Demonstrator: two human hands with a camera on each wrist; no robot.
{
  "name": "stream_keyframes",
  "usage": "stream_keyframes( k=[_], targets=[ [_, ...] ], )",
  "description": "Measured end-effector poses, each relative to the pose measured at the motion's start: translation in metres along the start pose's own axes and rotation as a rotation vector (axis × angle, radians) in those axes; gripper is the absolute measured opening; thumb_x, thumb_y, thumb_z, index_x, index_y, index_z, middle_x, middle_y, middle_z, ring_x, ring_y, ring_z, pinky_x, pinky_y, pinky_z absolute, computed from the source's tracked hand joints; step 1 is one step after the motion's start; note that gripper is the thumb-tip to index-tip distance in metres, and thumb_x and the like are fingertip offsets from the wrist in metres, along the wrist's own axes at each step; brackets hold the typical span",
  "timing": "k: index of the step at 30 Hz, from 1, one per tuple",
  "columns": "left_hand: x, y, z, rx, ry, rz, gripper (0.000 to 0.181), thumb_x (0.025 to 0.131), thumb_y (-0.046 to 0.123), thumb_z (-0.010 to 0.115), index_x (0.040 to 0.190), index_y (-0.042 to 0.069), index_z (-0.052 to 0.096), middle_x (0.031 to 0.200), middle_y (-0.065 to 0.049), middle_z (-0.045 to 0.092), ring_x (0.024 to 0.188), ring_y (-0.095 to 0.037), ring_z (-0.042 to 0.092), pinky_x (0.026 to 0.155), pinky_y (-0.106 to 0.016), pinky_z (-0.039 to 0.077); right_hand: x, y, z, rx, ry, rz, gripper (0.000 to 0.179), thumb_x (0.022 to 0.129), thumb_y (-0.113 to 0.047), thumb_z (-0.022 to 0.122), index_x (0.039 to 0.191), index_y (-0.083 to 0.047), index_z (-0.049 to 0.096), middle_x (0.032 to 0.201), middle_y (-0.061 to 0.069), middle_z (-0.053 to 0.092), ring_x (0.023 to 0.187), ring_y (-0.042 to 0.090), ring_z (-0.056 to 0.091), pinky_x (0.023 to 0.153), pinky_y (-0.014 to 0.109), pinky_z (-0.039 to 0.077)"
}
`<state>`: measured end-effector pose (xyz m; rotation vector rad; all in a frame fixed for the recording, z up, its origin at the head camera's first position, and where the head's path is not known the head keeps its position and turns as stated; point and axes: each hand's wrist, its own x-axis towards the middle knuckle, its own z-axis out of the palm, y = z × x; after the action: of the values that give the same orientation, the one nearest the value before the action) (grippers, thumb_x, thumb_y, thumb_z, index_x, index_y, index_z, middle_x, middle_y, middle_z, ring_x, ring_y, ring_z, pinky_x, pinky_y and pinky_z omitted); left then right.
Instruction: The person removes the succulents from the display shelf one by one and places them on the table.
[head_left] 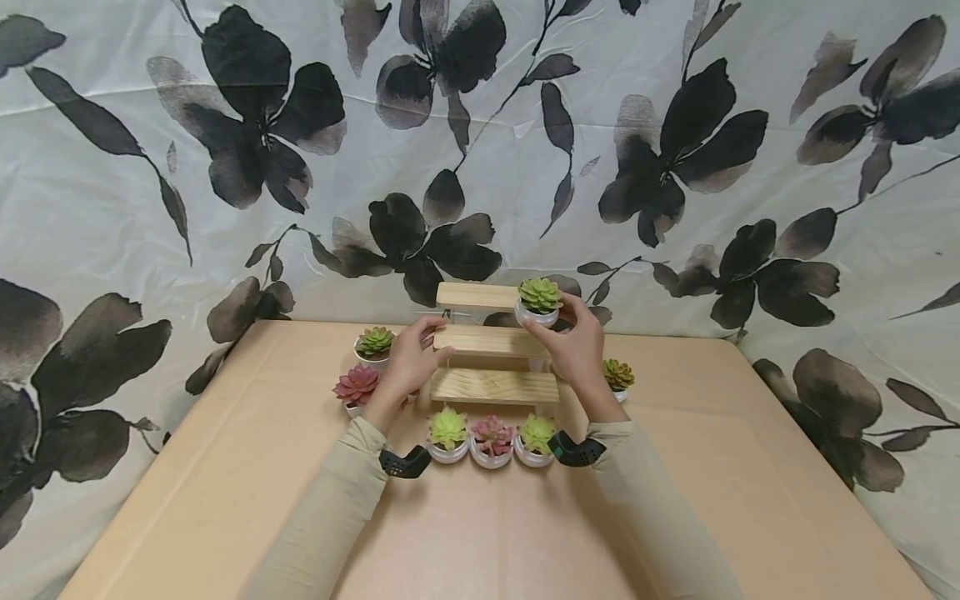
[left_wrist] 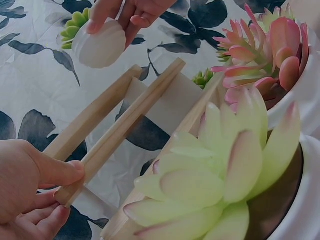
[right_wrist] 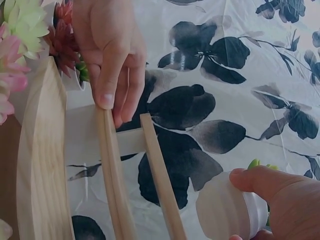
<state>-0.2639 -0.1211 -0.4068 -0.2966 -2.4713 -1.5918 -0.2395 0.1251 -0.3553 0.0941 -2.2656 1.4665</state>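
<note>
My left hand (head_left: 408,360) grips the left end of the middle board of a three-tier wooden stand (head_left: 493,386). In the left wrist view, its thumb lies on the board's top, with fingers beneath. Between thumb and fingers, my right hand (head_left: 577,348) holds a green potted succulent (head_left: 538,297) by its white pot (right_wrist: 230,205), at the right part of the top board in the head view. The right wrist view has this pot apart from the boards, on its side relative to that camera.
Three potted succulents stand in a row before the stand: a light green one (head_left: 447,428), a pink one (head_left: 492,435) and another green one (head_left: 536,434). Green (head_left: 374,342) and dark pink (head_left: 357,386) ones sit at the left, a yellow-green one (head_left: 618,374) at the right.
</note>
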Motion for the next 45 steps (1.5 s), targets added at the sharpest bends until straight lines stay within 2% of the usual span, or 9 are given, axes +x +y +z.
stream_keyframes(
  k=[5, 12, 20, 37, 42, 45],
  targets=[
    [0.0, 0.001, -0.001, -0.002, 0.0, -0.006, 0.046, 0.084, 0.006, 0.072, 0.128, 0.004, 0.058, 0.135, -0.017, 0.057, 0.13, -0.027, 0.053, 0.109, -0.033, 0.046, -0.001, 0.003, -0.002, -0.009, 0.013, 0.004, 0.062, 0.077, -0.028, 0.082, 0.13, -0.01, 0.056, 0.122, 0.014, 0.063, 0.114, 0.025, 0.06, 0.082, 0.027, 0.054],
    [0.0, 0.002, -0.001, -0.002, -0.005, -0.01, 0.047, 0.084, 0.006, 0.072, 0.129, 0.003, 0.057, 0.136, -0.017, 0.056, 0.13, -0.027, 0.053, 0.109, -0.034, 0.046, -0.005, 0.007, -0.006, -0.023, 0.023, 0.019, 0.065, 0.077, -0.027, 0.082, 0.133, -0.009, 0.054, 0.122, 0.015, 0.062, 0.112, 0.025, 0.06, 0.08, 0.022, 0.052],
    [0.001, 0.002, -0.002, 0.004, 0.004, -0.009, 0.044, 0.085, 0.006, 0.072, 0.126, 0.006, 0.058, 0.135, -0.016, 0.057, 0.13, -0.027, 0.053, 0.109, -0.034, 0.046, -0.01, 0.016, -0.014, -0.024, 0.031, 0.035, 0.065, 0.078, -0.026, 0.081, 0.133, -0.009, 0.052, 0.125, 0.014, 0.058, 0.115, 0.027, 0.054, 0.09, 0.04, 0.047],
    [0.001, -0.001, -0.001, -0.008, 0.004, -0.015, 0.043, 0.084, 0.005, 0.072, 0.125, 0.007, 0.059, 0.135, -0.016, 0.058, 0.129, -0.026, 0.053, 0.109, -0.033, 0.046, -0.017, 0.032, -0.033, -0.085, 0.033, 0.1, 0.065, 0.079, -0.028, 0.08, 0.135, -0.012, 0.052, 0.127, 0.011, 0.059, 0.116, 0.022, 0.054, 0.077, 0.018, 0.042],
    [0.001, -0.001, 0.0, -0.01, 0.002, -0.013, 0.044, 0.084, 0.004, 0.072, 0.125, 0.006, 0.059, 0.135, -0.017, 0.058, 0.129, -0.026, 0.054, 0.109, -0.033, 0.046, -0.019, 0.038, -0.037, -0.106, 0.035, 0.116, 0.064, 0.078, -0.028, 0.08, 0.134, -0.011, 0.052, 0.125, 0.011, 0.06, 0.11, 0.021, 0.056, 0.066, 0.009, 0.04],
    [0.001, -0.001, 0.0, -0.004, 0.001, -0.017, 0.044, 0.084, 0.005, 0.072, 0.126, 0.005, 0.058, 0.135, -0.017, 0.057, 0.129, -0.026, 0.054, 0.109, -0.033, 0.046, -0.021, 0.041, -0.04, -0.113, 0.036, 0.133, 0.065, 0.079, -0.027, 0.08, 0.135, -0.01, 0.051, 0.127, 0.012, 0.06, 0.111, 0.022, 0.056, 0.064, 0.007, 0.04]
  ],
)
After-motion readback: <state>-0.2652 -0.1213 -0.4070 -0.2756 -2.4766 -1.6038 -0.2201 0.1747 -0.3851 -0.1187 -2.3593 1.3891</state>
